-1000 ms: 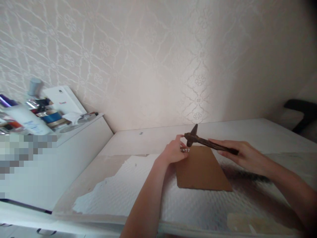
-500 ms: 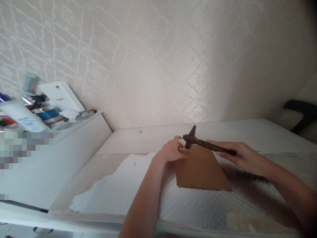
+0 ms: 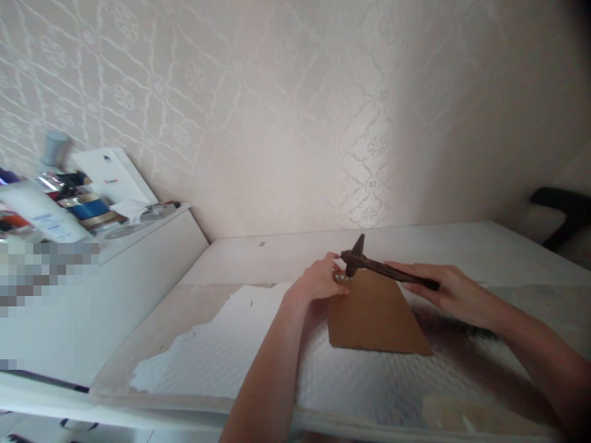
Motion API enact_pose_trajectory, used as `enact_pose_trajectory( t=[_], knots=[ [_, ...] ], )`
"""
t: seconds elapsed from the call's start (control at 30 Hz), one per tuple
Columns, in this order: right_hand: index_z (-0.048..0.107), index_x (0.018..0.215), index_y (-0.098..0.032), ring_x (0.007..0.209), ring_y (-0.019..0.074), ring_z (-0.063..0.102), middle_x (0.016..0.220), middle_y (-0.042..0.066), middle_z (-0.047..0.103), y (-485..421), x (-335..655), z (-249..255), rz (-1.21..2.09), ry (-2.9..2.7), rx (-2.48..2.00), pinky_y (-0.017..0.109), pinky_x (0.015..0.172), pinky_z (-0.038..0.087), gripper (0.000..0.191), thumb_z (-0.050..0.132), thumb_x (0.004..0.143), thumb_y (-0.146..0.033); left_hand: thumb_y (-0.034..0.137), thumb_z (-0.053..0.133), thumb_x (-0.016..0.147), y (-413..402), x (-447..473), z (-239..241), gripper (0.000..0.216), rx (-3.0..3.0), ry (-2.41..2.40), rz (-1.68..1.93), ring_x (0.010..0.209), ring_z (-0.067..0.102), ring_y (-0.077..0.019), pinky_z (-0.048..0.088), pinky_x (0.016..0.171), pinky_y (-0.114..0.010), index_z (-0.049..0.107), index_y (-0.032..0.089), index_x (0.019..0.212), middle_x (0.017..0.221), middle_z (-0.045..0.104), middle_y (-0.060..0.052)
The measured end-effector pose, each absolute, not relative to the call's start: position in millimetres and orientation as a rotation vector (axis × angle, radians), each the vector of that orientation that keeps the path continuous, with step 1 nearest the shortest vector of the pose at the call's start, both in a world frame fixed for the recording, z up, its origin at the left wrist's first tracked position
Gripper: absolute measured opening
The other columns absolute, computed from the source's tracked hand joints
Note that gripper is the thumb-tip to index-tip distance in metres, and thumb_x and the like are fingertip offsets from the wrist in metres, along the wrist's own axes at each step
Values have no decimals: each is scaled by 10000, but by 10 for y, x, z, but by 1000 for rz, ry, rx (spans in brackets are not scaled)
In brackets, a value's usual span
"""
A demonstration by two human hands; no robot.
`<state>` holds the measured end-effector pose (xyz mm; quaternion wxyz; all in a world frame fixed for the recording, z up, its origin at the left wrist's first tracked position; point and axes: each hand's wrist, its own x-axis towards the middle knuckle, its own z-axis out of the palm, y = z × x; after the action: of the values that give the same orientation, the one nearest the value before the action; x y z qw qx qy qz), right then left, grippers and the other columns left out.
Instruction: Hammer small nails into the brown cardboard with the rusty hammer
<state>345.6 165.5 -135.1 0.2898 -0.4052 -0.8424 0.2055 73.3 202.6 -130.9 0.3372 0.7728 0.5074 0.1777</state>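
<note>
In the head view, my right hand (image 3: 446, 289) is closed round the handle of a dark hammer (image 3: 381, 267). The hammer's head hangs over the far left corner of a brown cardboard sheet (image 3: 376, 320). My left hand (image 3: 321, 278) holds the sheet at that same corner, its thumb on top and its curled fingers by the far edge. Between thumb and fingers shows a short row of small pale dots (image 3: 342, 277), too small to name. The hammer's head partly covers the fingertips and the end of the row.
A white table (image 3: 258, 264) with a worn, peeling covering (image 3: 203, 351) bears the sheet. Beside it on the left, a white cabinet (image 3: 152, 246) carries bottles, a blue roll (image 3: 90, 207) and a white box (image 3: 113, 175). Patterned wall behind; a black chair part (image 3: 563, 203) at right.
</note>
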Motion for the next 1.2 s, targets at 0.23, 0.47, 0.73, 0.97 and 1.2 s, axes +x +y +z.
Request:
enact_pose_trajectory(
  t=[0.23, 0.47, 0.73, 0.97, 1.2],
  knots=[
    [532, 1327, -328, 1198, 271, 544, 1343, -9, 555, 1670, 3483, -1371, 524, -2208, -1091, 461, 1032, 433, 430, 518, 898, -366, 258, 803, 617, 2024, 736, -1307, 775, 2016, 1309, 467, 1039, 599, -257, 466, 909, -399, 394, 212, 1274, 1141, 620, -96],
    [536, 1324, -320, 1206, 280, 536, 1342, -2, 557, 1655, 3466, -1340, 528, -2196, -1104, 485, 1035, 424, 430, 518, 898, -369, 263, 791, 627, 2036, 737, -1325, 778, 2025, 1331, 446, 1032, 596, -256, 467, 903, -401, 380, 195, 1284, 1168, 604, -102],
    [517, 1341, -321, 1203, 272, 540, 1347, 0, 552, 1669, 3474, -1358, 496, -2207, -1100, 476, 1034, 430, 442, 502, 905, -394, 266, 787, 624, 2035, 735, -1326, 767, 2034, 1333, 451, 1008, 603, -244, 471, 892, -391, 387, 201, 1275, 1151, 611, -93],
    [534, 1328, -315, 1205, 276, 537, 1352, -4, 547, 1657, 3459, -1329, 492, -2178, -1100, 458, 1033, 431, 436, 514, 899, -392, 270, 784, 632, 2033, 742, -1318, 781, 2052, 1348, 432, 1014, 602, -242, 473, 887, -384, 376, 187, 1292, 1162, 609, -97],
    [531, 1325, -338, 1204, 282, 537, 1344, -22, 550, 1665, 3454, -1351, 535, -2186, -1085, 492, 1047, 409, 437, 523, 890, -377, 285, 781, 631, 2033, 741, -1326, 772, 2064, 1344, 437, 1001, 608, -245, 472, 882, -381, 381, 206, 1286, 1152, 615, -83]
  ],
)
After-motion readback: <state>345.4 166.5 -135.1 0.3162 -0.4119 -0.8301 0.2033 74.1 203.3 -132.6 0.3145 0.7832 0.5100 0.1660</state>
